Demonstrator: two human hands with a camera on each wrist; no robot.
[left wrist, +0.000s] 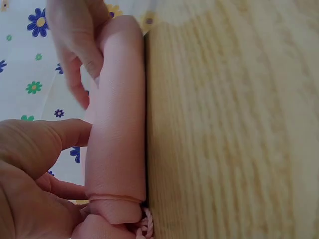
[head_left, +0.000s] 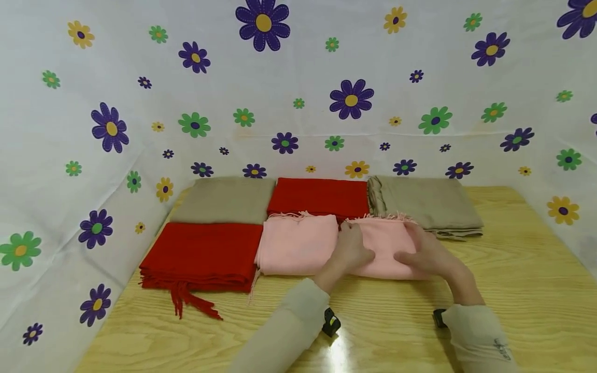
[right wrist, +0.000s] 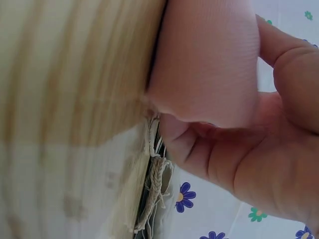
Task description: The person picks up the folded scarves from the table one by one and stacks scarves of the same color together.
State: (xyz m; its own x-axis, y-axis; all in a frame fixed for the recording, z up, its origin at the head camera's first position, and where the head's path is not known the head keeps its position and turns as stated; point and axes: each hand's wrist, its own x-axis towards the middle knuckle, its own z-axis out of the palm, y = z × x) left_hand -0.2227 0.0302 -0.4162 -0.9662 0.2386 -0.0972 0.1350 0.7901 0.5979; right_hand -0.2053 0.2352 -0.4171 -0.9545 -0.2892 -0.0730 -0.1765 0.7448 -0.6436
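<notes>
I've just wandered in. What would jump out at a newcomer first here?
Probably the folded pink cloth at the right of the front row, with a left hand and a right hand on its two sides. Next, the bright red cloth at front left, its fringe trailing onto the table. Behind everything hangs a white backdrop scattered with flowers.

Left arm [head_left: 284,329] extends forward and rightward; right arm [head_left: 480,334] forward and leftward. Left hand [head_left: 350,249] and right hand [head_left: 430,253] near each other, not touching. Each thumb [head_left: 404,257] is parted from its fingers and directed inward. Right fingers [right wrist: 192,152] bent.
</notes>
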